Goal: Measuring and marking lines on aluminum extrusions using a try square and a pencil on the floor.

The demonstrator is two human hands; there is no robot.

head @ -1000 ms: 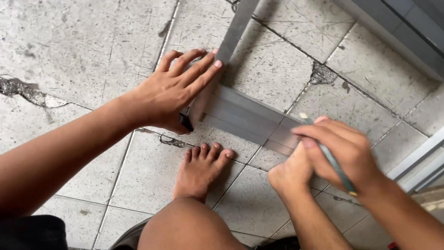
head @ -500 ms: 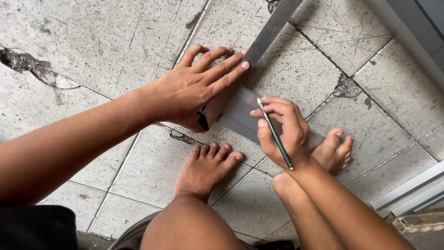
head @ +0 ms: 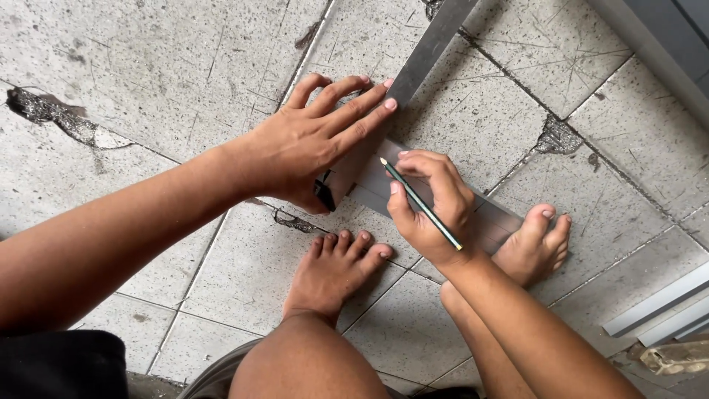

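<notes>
My left hand (head: 314, 144) presses flat on a metal try square, its steel blade (head: 428, 48) running up and to the right and its dark stock under my palm. The square lies across a grey metal bar (head: 487, 222) on the tiled floor. My right hand (head: 432, 207) grips a green pencil (head: 421, 203), its tip pointing up-left at the bar right beside the blade and my left fingertips. My bare left foot (head: 332, 270) rests in front of the bar; my right foot (head: 535, 247) sits on or against its right part.
The floor is cracked grey tile (head: 148, 66) with broken grout joints. Pale metal profiles (head: 657, 307) lie at the lower right, and a grey frame edge (head: 650, 44) crosses the upper right corner.
My right hand has moved left along the bar with the pencil, from the bar's right end to beside the square's blade. My left hand stays pressed on the square.
</notes>
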